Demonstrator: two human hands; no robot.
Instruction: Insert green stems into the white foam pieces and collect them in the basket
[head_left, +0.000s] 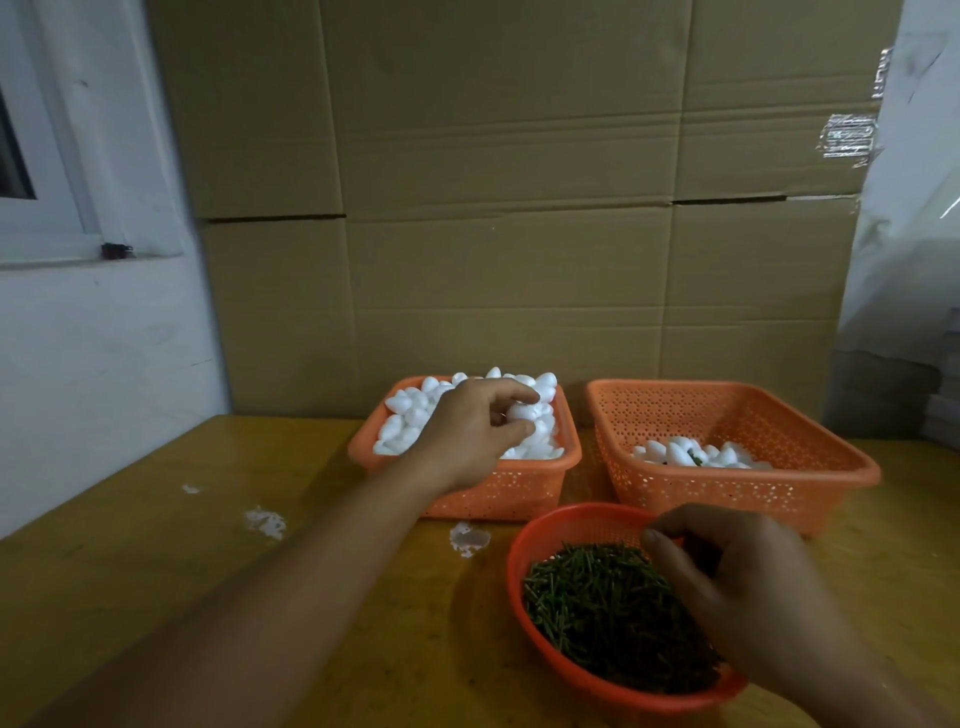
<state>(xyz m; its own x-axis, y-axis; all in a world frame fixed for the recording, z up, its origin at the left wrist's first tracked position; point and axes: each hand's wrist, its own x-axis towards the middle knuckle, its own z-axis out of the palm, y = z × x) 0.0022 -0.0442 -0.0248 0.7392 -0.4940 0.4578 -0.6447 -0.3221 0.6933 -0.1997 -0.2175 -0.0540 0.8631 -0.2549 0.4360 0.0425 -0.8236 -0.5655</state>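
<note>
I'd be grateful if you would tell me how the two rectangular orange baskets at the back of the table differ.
The left basket is heaped to its rim with white foam pieces; the right basket holds only a shallow layer, with a bit of green showing. The left basket looks smaller than the right. The left hand reaches into the left basket; no hand is in the right one. Both are orange, perforated and rectangular.

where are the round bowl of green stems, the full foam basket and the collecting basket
round bowl (524, 551), head view, left rim
full foam basket (519, 493), head view, front wall
collecting basket (727, 488), head view, front wall
</note>
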